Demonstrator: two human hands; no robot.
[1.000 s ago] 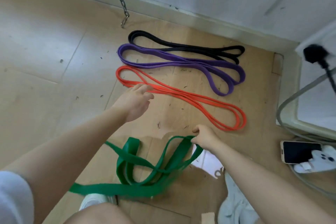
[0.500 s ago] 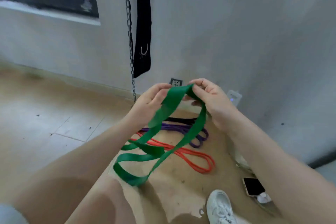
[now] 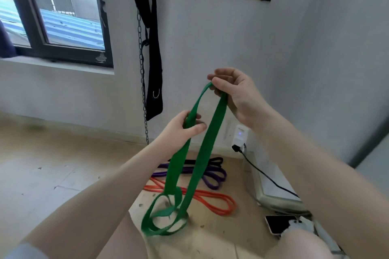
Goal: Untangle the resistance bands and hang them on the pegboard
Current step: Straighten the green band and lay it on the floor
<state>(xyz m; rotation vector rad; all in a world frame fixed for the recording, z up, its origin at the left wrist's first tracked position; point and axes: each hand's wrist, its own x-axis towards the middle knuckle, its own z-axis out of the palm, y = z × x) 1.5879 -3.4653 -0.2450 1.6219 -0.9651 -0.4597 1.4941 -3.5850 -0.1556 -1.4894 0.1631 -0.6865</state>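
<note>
Two hands, left hand [image 3: 185, 127] and right hand [image 3: 235, 94], grip my green band [image 3: 202, 149]; I judge its twisted lower loops may tighten if pulled.

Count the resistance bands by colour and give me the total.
Green band: 1, held up by the left hand and right hand
Orange band: 1, on the floor
Purple band: 1, on the floor
Black band: 1, on the floor
Total: 4
</note>
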